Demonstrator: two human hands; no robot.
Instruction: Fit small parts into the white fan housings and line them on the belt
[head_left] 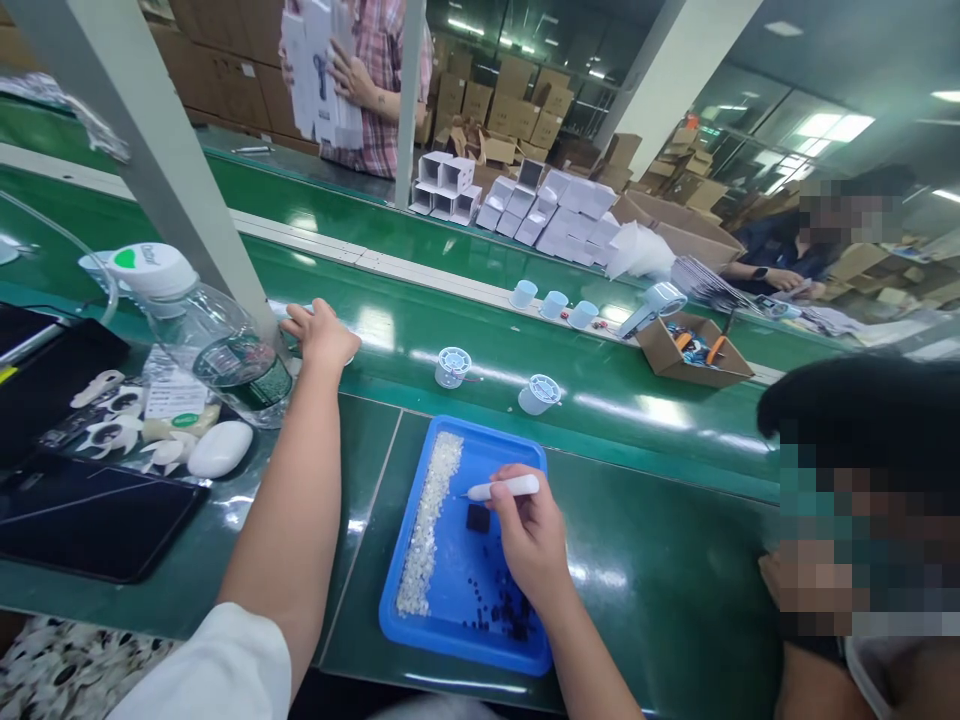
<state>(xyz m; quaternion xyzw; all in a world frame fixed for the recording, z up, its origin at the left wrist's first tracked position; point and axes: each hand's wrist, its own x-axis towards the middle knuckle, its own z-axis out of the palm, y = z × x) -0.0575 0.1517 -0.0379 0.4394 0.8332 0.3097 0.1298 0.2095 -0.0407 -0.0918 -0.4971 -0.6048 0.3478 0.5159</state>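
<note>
My right hand (531, 535) rests over a blue tray (459, 632) and grips a white pen-like tool (504, 488), tip pointing left. In the tray lie a strip of small white parts (429, 520), a black square block (478, 517) and scattered tiny black parts (499, 612). My left hand (322, 333) is stretched forward to the green conveyor belt (420, 340), fingers curled around a small round white part that the hand mostly hides. Two round white parts (452, 366) (539, 393) sit on the belt just beyond the tray.
A plastic bottle (206, 335) lies by a grey post (150, 150) at left, with white parts (217, 448) and a black tablet (90, 515) near it. A cardboard box (694, 350), white cups (553, 304) and stacked white boxes (525, 200) lie beyond. Other people work at right and across the belt.
</note>
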